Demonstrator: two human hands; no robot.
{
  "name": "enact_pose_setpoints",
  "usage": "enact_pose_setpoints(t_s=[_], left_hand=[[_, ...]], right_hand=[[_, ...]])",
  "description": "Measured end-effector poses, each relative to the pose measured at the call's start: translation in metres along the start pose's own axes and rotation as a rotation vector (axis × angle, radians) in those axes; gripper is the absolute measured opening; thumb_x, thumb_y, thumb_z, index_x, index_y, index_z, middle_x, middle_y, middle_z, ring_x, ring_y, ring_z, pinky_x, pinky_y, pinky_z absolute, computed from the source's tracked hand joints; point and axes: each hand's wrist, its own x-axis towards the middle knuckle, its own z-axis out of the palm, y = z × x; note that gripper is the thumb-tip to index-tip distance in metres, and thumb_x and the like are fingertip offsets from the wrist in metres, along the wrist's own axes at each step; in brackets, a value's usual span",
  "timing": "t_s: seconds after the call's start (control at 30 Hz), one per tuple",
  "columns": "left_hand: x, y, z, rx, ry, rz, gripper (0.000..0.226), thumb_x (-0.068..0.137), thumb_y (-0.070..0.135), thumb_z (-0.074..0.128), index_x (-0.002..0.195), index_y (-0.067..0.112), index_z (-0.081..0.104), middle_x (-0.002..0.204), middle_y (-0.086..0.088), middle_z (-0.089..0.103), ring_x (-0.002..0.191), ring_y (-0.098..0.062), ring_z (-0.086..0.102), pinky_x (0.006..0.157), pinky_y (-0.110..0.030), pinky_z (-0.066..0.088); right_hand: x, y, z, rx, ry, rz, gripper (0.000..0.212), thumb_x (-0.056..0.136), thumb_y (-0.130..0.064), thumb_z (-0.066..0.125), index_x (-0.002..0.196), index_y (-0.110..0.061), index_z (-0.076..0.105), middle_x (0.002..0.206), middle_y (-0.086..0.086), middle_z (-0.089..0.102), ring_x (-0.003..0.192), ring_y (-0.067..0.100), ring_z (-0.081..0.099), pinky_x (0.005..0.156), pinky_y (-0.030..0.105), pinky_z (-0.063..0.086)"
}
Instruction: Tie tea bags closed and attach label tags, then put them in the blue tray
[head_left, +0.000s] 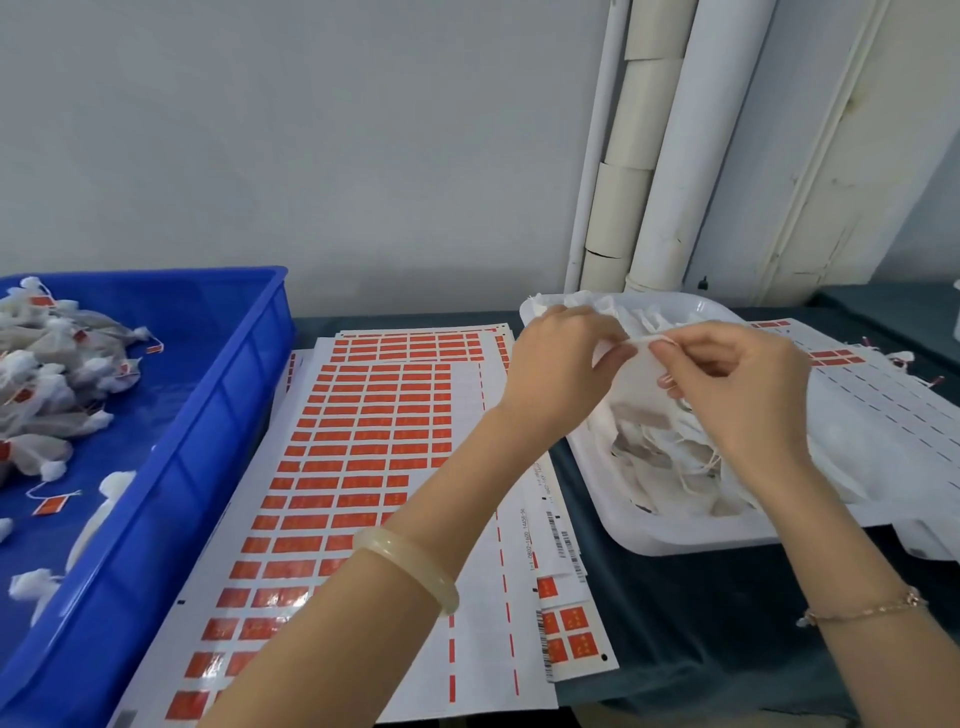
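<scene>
Left hand: my left hand (561, 364) pinches the top edge of one tea bag (631, 400) between thumb and forefinger.
Right hand: my right hand (737, 384) pinches the same top edge, probably on its string.
Tea bag: held above the white tray (675, 543); I see no tag on it.
Risk: the thin string may slip from my fingertips, leaving the knot loose. It may also catch strings below and drag bags out.
White tray: a heap of untied bags (670, 457).
Blue tray (249, 332): finished bags (52, 374) with red tags, far left.
Label sheets (374, 415): between both trays.
</scene>
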Motion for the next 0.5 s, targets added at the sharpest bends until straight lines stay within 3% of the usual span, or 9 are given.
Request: enact_pose_setpoints(t_s=[0.1, 0.27, 0.37, 0.5], left_hand=[[-0.003, 0.001, -0.022, -0.101, 0.148, -0.009, 0.018, 0.09, 0.031, 0.066, 0.089, 0.015, 0.074, 0.087, 0.005, 0.071, 0.084, -0.016, 0.058, 0.078, -0.028, 0.042], [-0.035, -0.02, -0.067, -0.25, 0.256, -0.041, 0.01, 0.09, 0.03, 0.065, 0.081, 0.027, 0.066, 0.076, 0.021, 0.059, 0.075, 0.0, 0.054, 0.07, -0.013, 0.039], [-0.067, -0.042, -0.085, -0.446, 0.204, -0.201, 0.013, 0.09, 0.04, 0.059, 0.079, 0.035, 0.062, 0.077, 0.02, 0.063, 0.078, -0.003, 0.061, 0.064, -0.012, 0.047], [-0.116, -0.082, -0.08, -0.561, 0.195, -0.571, 0.018, 0.092, 0.049, 0.052, 0.084, 0.035, 0.06, 0.083, 0.024, 0.061, 0.078, 0.001, 0.061, 0.056, -0.01, 0.049]], right_hand=[[-0.001, -0.021, 0.002, 0.125, 0.005, -0.055, 0.008, 0.083, -0.018, 0.074, 0.09, -0.015, 0.076, 0.066, -0.008, 0.071, 0.056, 0.009, 0.068, 0.061, 0.019, 0.055], [-0.013, -0.053, 0.028, 0.368, -0.169, -0.075, 0.009, 0.085, -0.013, 0.072, 0.089, -0.02, 0.076, 0.065, 0.0, 0.072, 0.057, 0.018, 0.069, 0.061, 0.027, 0.057], [-0.032, -0.064, 0.06, 0.497, -0.287, -0.047, 0.013, 0.089, -0.012, 0.067, 0.09, -0.02, 0.076, 0.064, 0.004, 0.071, 0.057, 0.021, 0.069, 0.056, 0.026, 0.057], [-0.069, -0.058, 0.123, 0.423, -0.423, 0.038, 0.01, 0.09, -0.019, 0.064, 0.091, -0.015, 0.073, 0.067, -0.005, 0.07, 0.059, 0.013, 0.069, 0.056, 0.024, 0.057]])
